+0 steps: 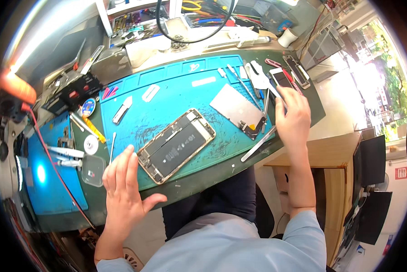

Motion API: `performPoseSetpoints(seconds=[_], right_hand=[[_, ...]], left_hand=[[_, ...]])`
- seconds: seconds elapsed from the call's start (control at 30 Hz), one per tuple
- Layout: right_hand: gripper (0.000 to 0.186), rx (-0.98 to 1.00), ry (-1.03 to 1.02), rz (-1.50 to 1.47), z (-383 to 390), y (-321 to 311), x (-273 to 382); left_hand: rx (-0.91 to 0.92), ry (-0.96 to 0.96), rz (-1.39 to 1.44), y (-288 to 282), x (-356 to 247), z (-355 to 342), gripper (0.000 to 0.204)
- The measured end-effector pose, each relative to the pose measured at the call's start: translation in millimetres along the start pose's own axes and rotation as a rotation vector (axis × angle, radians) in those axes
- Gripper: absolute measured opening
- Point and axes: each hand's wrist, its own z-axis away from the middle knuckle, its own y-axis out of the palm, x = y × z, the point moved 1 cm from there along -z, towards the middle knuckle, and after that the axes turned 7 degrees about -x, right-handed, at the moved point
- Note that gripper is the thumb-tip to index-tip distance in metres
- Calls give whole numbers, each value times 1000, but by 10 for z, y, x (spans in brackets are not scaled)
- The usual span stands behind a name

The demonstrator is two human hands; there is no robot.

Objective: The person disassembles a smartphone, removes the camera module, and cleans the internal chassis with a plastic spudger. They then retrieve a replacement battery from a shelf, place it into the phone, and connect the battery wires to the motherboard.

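Observation:
An opened smartphone lies slantwise on the blue work mat, its black battery and inner parts bare. My left hand is open beside the phone's lower left corner, fingers stretched out and thumb apart. At the right edge of the mat, my right hand hovers over several tools, fingers bent and thumb apart from the forefinger; nothing shows in its grip. A silvery phone screen panel, back side up with a dark flex cable, lies left of that hand. Metal tweezers rest just below the panel.
Several slim tools, a white-handled tool and other phone parts crowd the far right. A thin tool, a clear plastic lid and a white spool lie left. A round black-rimmed ring hangs over the far side.

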Motion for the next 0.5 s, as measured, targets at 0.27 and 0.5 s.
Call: performPoseSetpoints(seconds=[0.27, 0.5], right_hand=[[54, 404, -69, -55, -43, 9, 266], [51, 719, 314, -536, -239, 175, 3]], left_hand=[[-4, -8, -37, -28, -38, -54, 94], [-244, 109, -117, -8, -133, -74, 79]])
